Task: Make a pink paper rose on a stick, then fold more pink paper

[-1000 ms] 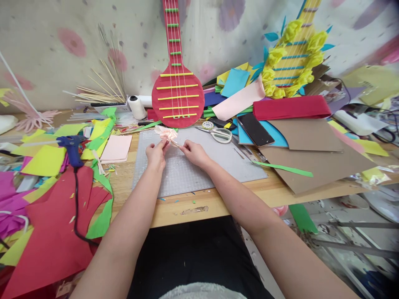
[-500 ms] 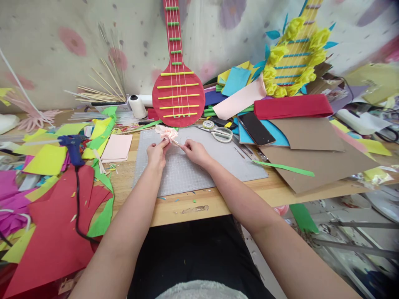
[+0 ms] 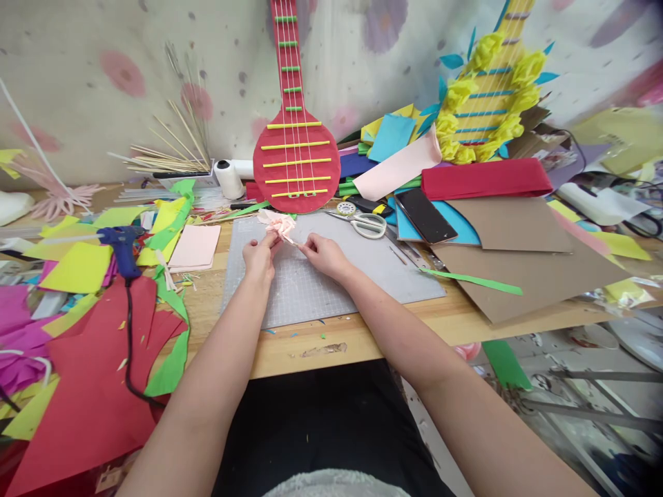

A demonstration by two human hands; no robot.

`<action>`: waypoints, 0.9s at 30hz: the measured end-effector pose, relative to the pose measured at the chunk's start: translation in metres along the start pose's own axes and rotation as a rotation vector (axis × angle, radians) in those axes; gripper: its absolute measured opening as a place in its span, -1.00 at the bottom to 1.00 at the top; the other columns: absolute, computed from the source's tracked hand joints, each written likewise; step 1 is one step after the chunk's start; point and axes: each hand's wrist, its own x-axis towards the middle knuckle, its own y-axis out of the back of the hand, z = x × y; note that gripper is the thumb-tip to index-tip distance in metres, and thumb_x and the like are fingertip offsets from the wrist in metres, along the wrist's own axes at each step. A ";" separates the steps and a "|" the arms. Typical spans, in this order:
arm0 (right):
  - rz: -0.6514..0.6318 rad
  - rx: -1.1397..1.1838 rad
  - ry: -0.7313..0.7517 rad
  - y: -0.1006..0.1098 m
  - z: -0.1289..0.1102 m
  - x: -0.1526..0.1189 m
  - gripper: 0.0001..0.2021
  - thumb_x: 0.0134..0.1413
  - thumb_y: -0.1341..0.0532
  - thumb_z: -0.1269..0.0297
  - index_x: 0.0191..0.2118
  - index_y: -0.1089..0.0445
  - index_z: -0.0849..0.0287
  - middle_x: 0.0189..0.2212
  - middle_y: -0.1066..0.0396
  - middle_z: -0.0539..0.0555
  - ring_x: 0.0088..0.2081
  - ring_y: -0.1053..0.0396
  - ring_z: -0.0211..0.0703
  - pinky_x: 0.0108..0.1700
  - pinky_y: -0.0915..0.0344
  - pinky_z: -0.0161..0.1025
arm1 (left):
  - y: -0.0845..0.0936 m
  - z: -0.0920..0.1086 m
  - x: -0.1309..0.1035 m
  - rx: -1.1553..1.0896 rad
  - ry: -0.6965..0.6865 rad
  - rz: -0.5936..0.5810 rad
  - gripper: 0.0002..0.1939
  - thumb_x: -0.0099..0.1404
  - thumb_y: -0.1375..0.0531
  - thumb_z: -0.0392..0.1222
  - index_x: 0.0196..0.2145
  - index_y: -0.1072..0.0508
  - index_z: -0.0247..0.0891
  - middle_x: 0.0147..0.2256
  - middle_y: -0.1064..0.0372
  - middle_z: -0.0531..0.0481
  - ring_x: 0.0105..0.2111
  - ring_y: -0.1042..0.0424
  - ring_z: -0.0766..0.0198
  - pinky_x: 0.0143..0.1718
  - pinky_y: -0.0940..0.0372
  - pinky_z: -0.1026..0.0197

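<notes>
Surface (image 3: 277, 353) crowded toward left and right edges, front edge nearly bare, mat (image 3: 321, 297) open before it, left hand (image 3: 258, 260), right hand (image 3: 325, 255), fingers pinching pink flower (image 3: 280, 226)

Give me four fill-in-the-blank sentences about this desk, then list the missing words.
1. The left hand and right hand hold a paper flower coloured ____.
2. The body of the glue gun on the left is ____.
3. White-handled ____ lie near the far edge of a grey mat.
4. The round toy guitar straight ahead is mainly ____.

Missing words: pink; blue; scissors; red.
</notes>
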 end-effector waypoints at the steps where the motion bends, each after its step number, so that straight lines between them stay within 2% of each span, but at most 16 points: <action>1: 0.002 -0.003 -0.001 0.000 0.000 0.000 -0.81 0.08 -0.08 0.17 -0.44 -0.26 0.16 -0.55 -0.27 -0.04 -0.49 -0.16 -0.30 -0.43 0.02 -0.33 | 0.000 0.000 0.000 -0.001 -0.002 -0.004 -0.61 -0.01 -0.19 -0.55 -0.38 -0.07 -0.23 -0.50 -0.37 0.03 -0.50 -0.45 0.31 -0.34 -0.40 0.22; 7: 0.011 -0.045 -0.008 0.001 0.000 0.000 -0.78 0.11 -0.04 0.14 -0.38 -0.28 0.17 -0.52 -0.31 -0.02 -0.47 -0.19 -0.29 -0.42 0.01 -0.34 | -0.002 0.001 -0.005 -0.033 0.000 0.008 -0.58 -0.03 -0.23 -0.54 -0.38 -0.08 -0.23 -0.52 -0.35 0.07 -0.50 -0.45 0.32 -0.38 -0.40 0.24; 11: 0.002 -0.089 0.007 0.005 0.002 0.000 -0.80 0.11 -0.05 0.15 -0.33 -0.28 0.17 -0.44 -0.36 0.02 -0.42 -0.22 -0.25 -0.39 -0.01 -0.32 | 0.002 0.010 0.001 -0.076 -0.018 0.019 -0.71 0.02 -0.21 -0.52 -0.39 -0.18 -0.28 -0.52 -0.36 0.08 -0.51 -0.43 0.39 -0.40 -0.39 0.31; 14: -0.003 -0.021 0.015 0.012 0.008 0.003 -0.79 0.05 -0.10 0.12 -0.38 -0.27 0.17 -0.45 -0.34 0.01 -0.43 -0.21 -0.26 -0.39 -0.01 -0.32 | 0.007 0.022 0.009 -0.107 -0.009 0.003 -0.82 0.07 -0.18 -0.49 -0.38 -0.30 -0.32 -0.54 -0.37 0.09 -0.55 -0.40 0.47 -0.40 -0.38 0.40; 16: 0.015 0.107 -0.003 0.017 0.012 0.005 -0.76 -0.02 -0.16 0.08 -0.45 -0.23 0.17 -0.52 -0.29 -0.04 -0.48 -0.17 -0.30 -0.41 -0.01 -0.33 | 0.009 0.027 0.012 -0.122 0.047 -0.035 -0.88 0.10 -0.16 -0.48 -0.39 -0.35 -0.34 -0.55 -0.38 0.08 -0.57 -0.38 0.50 -0.43 -0.37 0.45; 19: 0.049 0.454 -0.076 0.023 0.011 0.007 -0.71 -0.05 -0.17 0.06 -0.51 -0.14 0.17 -0.59 -0.20 -0.09 -0.57 -0.06 -0.39 -0.50 0.04 -0.35 | 0.009 0.028 0.009 -0.140 0.184 -0.136 -0.89 0.13 -0.13 -0.47 -0.38 -0.39 -0.36 -0.55 -0.40 0.04 -0.56 -0.40 0.48 -0.46 -0.36 0.47; 23: -0.103 0.919 -0.245 0.022 0.004 0.005 -0.76 -0.06 -0.19 0.14 -0.41 -0.13 0.15 -0.51 -0.29 -0.09 -0.70 0.16 -0.51 -0.64 0.23 -0.39 | 0.004 0.021 -0.002 -0.133 0.359 -0.300 -0.84 0.15 -0.10 -0.46 -0.30 -0.41 -0.36 -0.52 -0.42 0.02 -0.54 -0.43 0.43 -0.47 -0.37 0.47; 25: -0.172 1.060 -0.295 0.020 0.000 0.003 -0.73 -0.13 -0.25 0.21 -0.35 -0.14 0.14 -0.50 -0.30 -0.10 -0.72 0.20 -0.54 -0.66 0.31 -0.41 | 0.002 0.017 -0.007 -0.097 0.420 -0.373 -0.83 0.16 -0.09 -0.47 -0.29 -0.41 -0.37 -0.49 -0.44 0.00 -0.53 -0.44 0.42 -0.49 -0.37 0.47; 27: -0.220 1.157 -0.293 0.019 -0.002 0.002 -0.67 -0.21 -0.30 0.26 -0.34 -0.14 0.14 -0.58 -0.23 -0.15 -0.73 0.22 -0.55 -0.68 0.36 -0.42 | 0.001 0.014 -0.010 -0.051 0.451 -0.408 -0.85 0.16 -0.08 -0.47 -0.32 -0.40 -0.39 -0.49 -0.44 -0.02 -0.53 -0.45 0.40 -0.51 -0.36 0.47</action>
